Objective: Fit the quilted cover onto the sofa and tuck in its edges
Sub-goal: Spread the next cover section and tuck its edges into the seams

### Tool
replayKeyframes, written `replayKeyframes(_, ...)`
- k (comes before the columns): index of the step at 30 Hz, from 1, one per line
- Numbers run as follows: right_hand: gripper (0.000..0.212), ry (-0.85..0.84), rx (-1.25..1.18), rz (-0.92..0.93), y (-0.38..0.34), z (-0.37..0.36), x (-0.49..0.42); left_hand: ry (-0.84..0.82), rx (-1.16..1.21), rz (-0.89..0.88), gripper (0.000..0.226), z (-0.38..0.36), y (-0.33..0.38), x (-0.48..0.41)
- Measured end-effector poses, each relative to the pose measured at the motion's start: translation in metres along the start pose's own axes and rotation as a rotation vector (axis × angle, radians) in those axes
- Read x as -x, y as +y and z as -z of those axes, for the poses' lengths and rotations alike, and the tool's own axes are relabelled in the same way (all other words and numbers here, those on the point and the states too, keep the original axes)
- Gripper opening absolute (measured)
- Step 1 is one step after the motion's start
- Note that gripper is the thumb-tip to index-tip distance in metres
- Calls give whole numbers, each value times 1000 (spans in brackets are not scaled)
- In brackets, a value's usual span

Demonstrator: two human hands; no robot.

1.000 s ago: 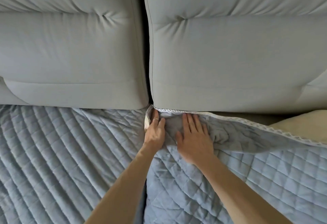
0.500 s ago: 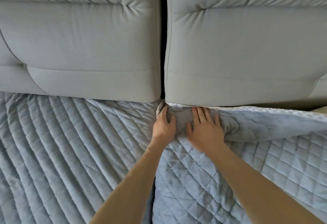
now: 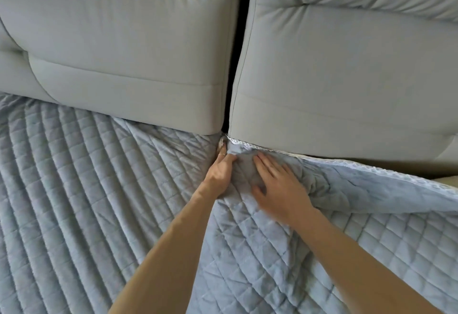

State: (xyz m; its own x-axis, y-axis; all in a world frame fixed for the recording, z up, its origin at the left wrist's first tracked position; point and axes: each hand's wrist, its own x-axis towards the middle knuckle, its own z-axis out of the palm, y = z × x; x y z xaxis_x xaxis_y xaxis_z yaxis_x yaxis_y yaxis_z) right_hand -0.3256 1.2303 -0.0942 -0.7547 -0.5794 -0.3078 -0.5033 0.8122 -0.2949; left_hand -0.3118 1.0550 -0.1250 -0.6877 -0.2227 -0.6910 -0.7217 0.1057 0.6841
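Note:
A blue-grey quilted cover (image 3: 334,244) lies over the right seat of the grey sofa (image 3: 347,78). Its lace-trimmed back edge (image 3: 244,144) sits at the foot of the right back cushion, near the dark gap between the two cushions. My left hand (image 3: 219,173) is at that corner, thumb on top of the fabric and the other fingers hidden under the cover's side edge, one ringed finger pointing at the gap. My right hand (image 3: 277,187) presses flat on the bunched cover just beside it, fingers straight.
A second quilted cover (image 3: 86,189) lies on the left seat, its back edge under the left back cushion (image 3: 124,53). Further right the cover's back edge (image 3: 384,175) is folded over and loose, with a strip of beige seat (image 3: 446,180) showing behind it.
Both hands stay at the corner between the cushions. The lace edge near them has gone closer under the right back cushion, and my view has shifted and tilted.

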Motion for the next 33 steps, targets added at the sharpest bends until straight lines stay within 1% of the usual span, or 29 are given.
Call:
replayKeyframes(2,71,5,-2,-6,1,-6,-1,82,153,54,23,-1,2,-11)
replayKeyframes(4,76,2,-4,-13,4,-11,-8,100,180,87,22,-3,3,-24)
replayKeyframes(6,80,-51,-41,-24,9,-9,-13,91,206,100,24,-4,4,-25)
replayKeyframes(8,80,-74,-56,-22,7,-3,-18,121,123,58,27,-3,13,-13)
replayKeyframes(10,80,-85,-47,-27,5,2,-16,155,-54,-5,32,-8,15,-5)
replayKeyframes(12,80,-48,-32,-36,1,0,-11,255,-226,-134,45,-12,5,11)
replayKeyframes(14,80,-48,-22,-38,-1,0,-8,334,-309,-273,56,-12,-3,30)
replayKeyframes(15,79,-51,-22,-42,-1,0,-7,312,-313,-316,59,-12,-6,32)
replayKeyframes(16,79,-44,-24,-44,-1,0,-7,259,-312,-321,60,-10,-7,32)
replayKeyframes(19,79,-49,-42,-35,-1,-1,-8,108,-292,-204,65,-2,-1,18)
replayKeyframes(22,79,-46,-34,-41,2,-3,-7,63,-261,-151,68,-4,3,10)
replayKeyframes(24,79,-34,-46,-51,0,-5,-8,77,-192,-79,69,-5,10,0)
replayKeyframes(25,80,-30,-55,-54,-1,-6,-9,83,-172,-20,63,-4,15,-7)
replayKeyframes(28,83,-30,-50,-64,2,-12,-14,38,-214,64,25,0,26,-28)
replayKeyframes(29,83,-32,-37,-63,4,-13,-16,32,-213,64,22,1,27,-31)
replayKeyframes(31,82,-28,-13,-54,7,-15,-15,32,-197,50,32,-1,25,-30)
replayKeyframes(33,82,-47,-14,-30,7,-11,-15,127,-274,-62,46,-11,15,-19)
